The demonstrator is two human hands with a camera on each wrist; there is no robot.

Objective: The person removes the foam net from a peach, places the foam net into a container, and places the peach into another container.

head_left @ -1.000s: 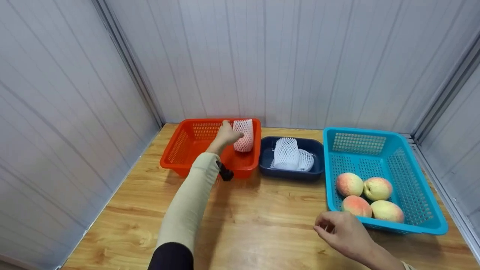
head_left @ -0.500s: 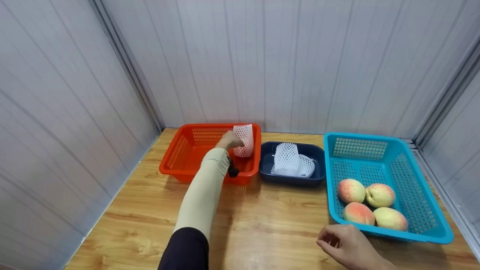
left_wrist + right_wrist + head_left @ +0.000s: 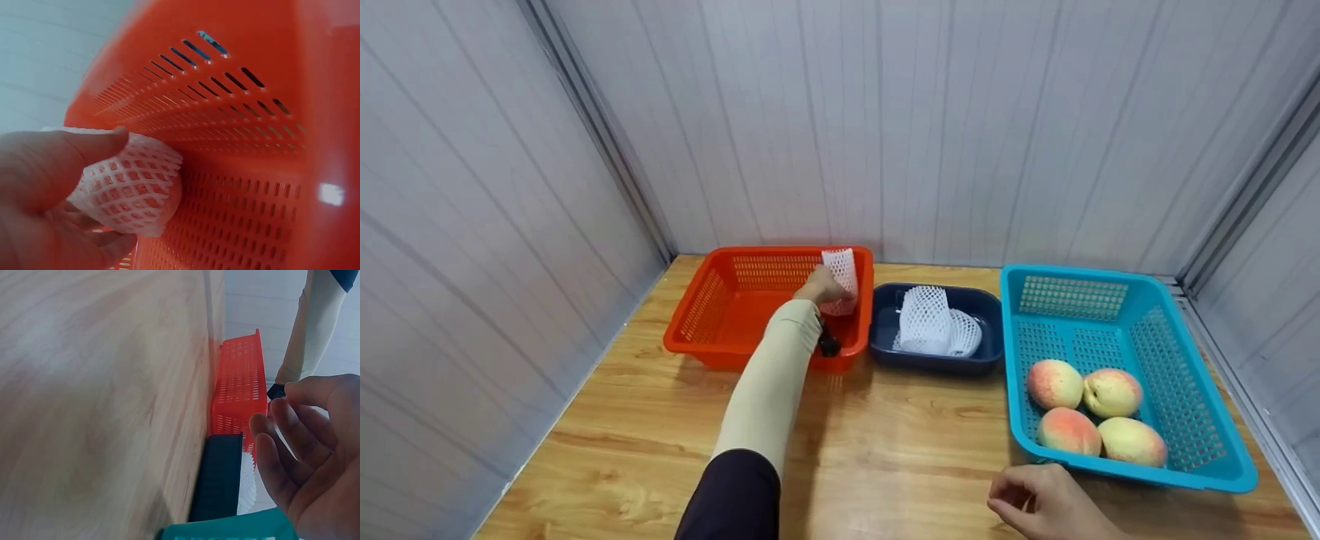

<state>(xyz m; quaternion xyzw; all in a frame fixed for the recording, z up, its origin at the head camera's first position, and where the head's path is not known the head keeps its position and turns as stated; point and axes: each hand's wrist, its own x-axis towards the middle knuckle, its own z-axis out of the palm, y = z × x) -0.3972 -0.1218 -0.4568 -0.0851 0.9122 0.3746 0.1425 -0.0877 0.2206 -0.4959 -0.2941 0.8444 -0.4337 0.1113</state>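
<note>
A peach in a white foam net [image 3: 132, 185] stands in the right part of the red basket [image 3: 720, 300], the net's free end pointing up. My left hand [image 3: 820, 285] reaches into that basket and grips the netted peach. In the left wrist view the thumb lies over the net and the fingers [image 3: 115, 247] curl round its lower side. Near the front of the blue-green basket [image 3: 1200, 480], my right hand [image 3: 1046, 502] hovers with loosely curled fingers and holds nothing, as the right wrist view also shows.
Several bare peaches [image 3: 1132, 441] lie in the front of the blue-green basket. Between the two baskets, a dark blue tray [image 3: 937, 363] holds white foam nets [image 3: 926, 319]. Pale panel walls [image 3: 840, 135] rise behind and beside the wooden table [image 3: 900, 442].
My left hand, earlier beside the netted peach with thumb spread, has closed on it. The netted peach leans slightly more. My right hand stays loosely curled by the blue-green basket.
</note>
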